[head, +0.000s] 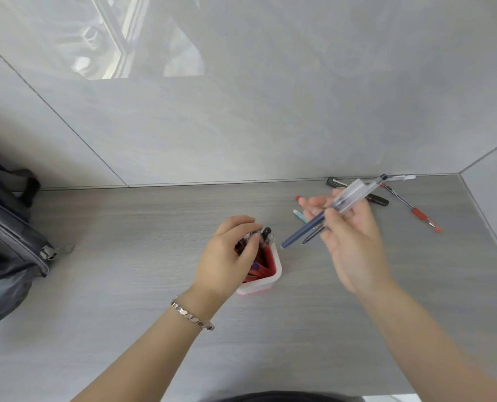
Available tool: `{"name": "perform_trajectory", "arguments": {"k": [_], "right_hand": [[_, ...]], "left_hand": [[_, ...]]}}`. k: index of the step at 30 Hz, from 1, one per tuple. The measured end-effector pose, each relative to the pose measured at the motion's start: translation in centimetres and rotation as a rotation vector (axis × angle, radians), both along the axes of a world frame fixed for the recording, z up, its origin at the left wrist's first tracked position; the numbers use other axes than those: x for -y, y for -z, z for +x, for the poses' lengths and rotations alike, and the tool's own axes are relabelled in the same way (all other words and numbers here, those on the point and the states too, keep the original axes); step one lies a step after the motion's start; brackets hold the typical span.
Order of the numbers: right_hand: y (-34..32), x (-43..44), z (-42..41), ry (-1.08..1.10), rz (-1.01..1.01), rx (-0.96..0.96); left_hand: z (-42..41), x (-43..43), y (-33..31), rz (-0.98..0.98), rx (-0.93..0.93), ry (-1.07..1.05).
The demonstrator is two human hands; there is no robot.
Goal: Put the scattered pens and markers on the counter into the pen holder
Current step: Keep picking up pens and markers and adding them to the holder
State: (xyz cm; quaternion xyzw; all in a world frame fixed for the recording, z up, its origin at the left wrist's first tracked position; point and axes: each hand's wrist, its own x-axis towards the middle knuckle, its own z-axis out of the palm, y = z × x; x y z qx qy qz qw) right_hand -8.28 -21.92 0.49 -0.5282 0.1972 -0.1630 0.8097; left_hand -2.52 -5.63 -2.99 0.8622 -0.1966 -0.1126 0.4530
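A red and white pen holder stands on the grey counter with several pens in it. My left hand rests over its top, fingers closed around the pens that stick out. To the right and raised above the counter, my right hand grips a bundle: a dark blue pen and a clear pen. On the counter behind lie a black marker, a red pen, a white pen, a light blue pen and a red-tipped one, partly hidden by my fingers.
A dark grey backpack with a zipper pull sits at the left edge. Grey tiled walls close the counter at the back and on the right.
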Motion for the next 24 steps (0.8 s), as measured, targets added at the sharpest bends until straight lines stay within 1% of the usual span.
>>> {"name": "perform_trajectory", "arguments": {"k": [2, 4, 6, 8, 10, 12, 14, 16, 17, 19, 22, 24], "right_hand": [[1.2, -2.2, -0.1, 0.029, -0.071, -0.022], [2.2, -4.4, -0.1, 0.023, -0.215, -0.073], [3.1, -5.8, -0.1, -0.027, -0.367, -0.09], [3.7, -6.3, -0.1, -0.074, -0.46, -0.102], [4.2, -6.2, -0.1, -0.076, -0.52, -0.11], [4.4, -6.1, -0.3, -0.03, -0.57, -0.088], [4.7, -6.0, -0.6, 0.004, -0.577, -0.005], [5.0, -6.0, -0.6, -0.035, -0.579, 0.048], [5.3, -6.0, -0.6, -0.055, -0.645, 0.055], [6.0, -5.7, -0.7, -0.08, -0.878, 0.06], [7.3, -5.6, -1.3, -0.111, -1.097, 0.087], [8.5, -5.6, -1.8, -0.137, -1.282, 0.066]], "left_hand": [[-0.1, 0.2, 0.0, -0.025, -0.007, -0.027], [-0.3, 0.3, -0.3, -0.057, -0.026, -0.055], [-0.4, 0.0, -0.6, -0.106, -0.097, -0.06], [-0.7, -0.9, -0.5, -0.135, -0.198, -0.032], [-1.2, -1.9, 0.1, -0.118, -0.267, 0.019], [-1.7, -2.7, 0.8, -0.079, -0.282, 0.052], [-2.0, -3.1, 1.3, -0.04, -0.262, 0.058], [-1.9, -3.0, 1.6, -0.033, -0.212, 0.063], [-1.8, -2.9, 1.6, -0.031, -0.203, 0.058], [-1.6, -2.8, 1.4, -0.011, -0.202, 0.062], [-1.3, -2.8, 1.2, 0.034, -0.172, 0.106], [-1.2, -2.9, 1.2, 0.055, -0.139, 0.134]]}}
